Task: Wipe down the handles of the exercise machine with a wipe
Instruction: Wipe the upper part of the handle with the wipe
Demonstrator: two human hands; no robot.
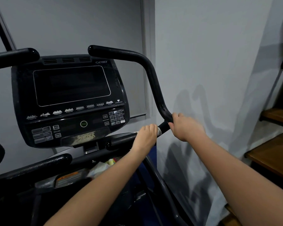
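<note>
The exercise machine's black right handle (151, 74) curves up from beside the console and bends left at the top. My right hand (185, 126) grips this handle at its lower bend. Just left of it, my left hand (146, 135) curls round a lower black bar, with a white wipe (159, 131) showing at the fingertips against the bar. The left handle (13, 57) crosses the upper left. Both hands look slightly blurred.
The black Cybex console (70, 101) with its dark screen and buttons fills the middle. A shorter black grip (44, 163) lies at lower left. A grey wall stands close on the right, and wooden stair steps (273, 154) are at the far right.
</note>
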